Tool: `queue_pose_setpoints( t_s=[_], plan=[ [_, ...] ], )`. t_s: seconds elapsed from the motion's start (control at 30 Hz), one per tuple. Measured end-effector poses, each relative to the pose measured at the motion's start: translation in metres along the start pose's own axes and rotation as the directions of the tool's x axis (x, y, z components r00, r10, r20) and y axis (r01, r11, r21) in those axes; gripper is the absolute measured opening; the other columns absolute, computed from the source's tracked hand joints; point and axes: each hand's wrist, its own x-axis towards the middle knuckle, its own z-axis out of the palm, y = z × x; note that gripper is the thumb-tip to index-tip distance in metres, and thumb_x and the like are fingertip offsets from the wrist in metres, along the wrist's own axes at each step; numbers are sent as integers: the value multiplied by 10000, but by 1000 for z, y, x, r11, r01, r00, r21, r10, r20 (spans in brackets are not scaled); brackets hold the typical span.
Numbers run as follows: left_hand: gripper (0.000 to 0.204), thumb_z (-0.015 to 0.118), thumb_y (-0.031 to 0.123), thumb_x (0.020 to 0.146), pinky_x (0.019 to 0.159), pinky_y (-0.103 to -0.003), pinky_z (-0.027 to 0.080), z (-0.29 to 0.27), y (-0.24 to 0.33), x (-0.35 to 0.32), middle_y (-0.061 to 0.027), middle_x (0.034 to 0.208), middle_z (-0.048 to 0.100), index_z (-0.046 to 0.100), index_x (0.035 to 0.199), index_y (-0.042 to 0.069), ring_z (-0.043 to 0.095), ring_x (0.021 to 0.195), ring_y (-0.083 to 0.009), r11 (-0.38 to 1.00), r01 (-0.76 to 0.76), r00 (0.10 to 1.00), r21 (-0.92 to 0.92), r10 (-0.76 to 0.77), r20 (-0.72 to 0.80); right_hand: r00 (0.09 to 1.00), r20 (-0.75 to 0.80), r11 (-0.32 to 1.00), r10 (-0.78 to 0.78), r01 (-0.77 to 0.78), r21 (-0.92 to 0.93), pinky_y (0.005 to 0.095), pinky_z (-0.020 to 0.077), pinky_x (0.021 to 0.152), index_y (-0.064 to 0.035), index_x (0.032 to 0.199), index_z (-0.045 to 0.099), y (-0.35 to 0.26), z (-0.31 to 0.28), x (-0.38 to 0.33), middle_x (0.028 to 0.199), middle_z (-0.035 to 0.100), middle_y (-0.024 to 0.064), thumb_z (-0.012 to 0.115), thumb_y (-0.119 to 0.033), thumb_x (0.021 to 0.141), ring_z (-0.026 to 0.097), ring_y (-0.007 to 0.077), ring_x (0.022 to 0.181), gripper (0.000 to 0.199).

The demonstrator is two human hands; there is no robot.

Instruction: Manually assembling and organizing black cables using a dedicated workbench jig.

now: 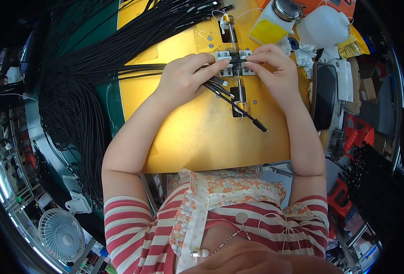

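Both hands meet over a small metal fixture point(248, 71) on the yellow work surface point(202, 146). A thin black cable point(237, 61) lies across the middle of the fixture. My left hand point(186, 75) is closed on it from the left, thumb and forefinger pressed near the fixture. From the other side, my right hand point(275, 68) pinches the cable's end; the fingertips partly hide that end. Several more black cables point(140, 68) run beneath my left palm. Their plug ends point(256, 123) stick out below it, slanting down to the right across the fixture's metal rod point(241, 89).
A large bundle of black cables point(133, 39) spreads at the left and hangs over the edge. Toward the back right stand a metal-lidded jar point(270, 27) and a white plastic bottle point(323, 27). A dark phone point(324, 96) rests at the right edge, near crumpled tissue point(304, 57).
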Motion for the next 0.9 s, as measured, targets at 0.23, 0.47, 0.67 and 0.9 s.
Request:
queue_pose_setpoints(
  t_s=[0.23, 0.47, 0.67, 0.9],
  plan=[
    [510, 695, -7, 669, 609, -299, 522, -3, -3, -2, -46, 877, 609, 655, 1152, 150, 626, 726, -199, 993, 121, 977, 11, -121, 177, 995, 18, 991, 94, -92, -93, 283, 435, 632, -4, 841, 678, 2, 8, 4, 815, 554, 50, 706, -49, 771, 548, 171, 747, 87],
    [595, 686, 4, 622, 606, -283, 513, -5, -4, -3, -10, 897, 577, 614, 1186, 180, 615, 790, -172, 992, 122, 966, 26, -125, 225, 965, 86, 837, -248, 259, -483, 345, 450, 701, -26, 825, 654, -7, 5, 2, 837, 551, 63, 691, -51, 755, 555, 239, 789, 83],
    [540, 695, 25, 636, 604, -285, 504, -4, -2, -3, -11, 873, 594, 636, 1157, 159, 616, 755, -172, 992, 120, 970, 34, -125, 210, 937, 209, 759, -279, 348, -549, 359, 451, 735, -35, 902, 643, -10, 3, -1, 851, 553, 60, 677, -32, 742, 560, 238, 817, 164],
    [477, 696, 74, 665, 605, -293, 501, -3, 0, 0, -25, 861, 618, 653, 1136, 136, 623, 745, -191, 992, 110, 979, 59, -118, 167, 914, 205, 872, -351, 399, -285, 355, 451, 756, -48, 885, 638, -29, 23, -2, 889, 580, 56, 663, -24, 699, 571, 237, 839, 188]
  ],
)
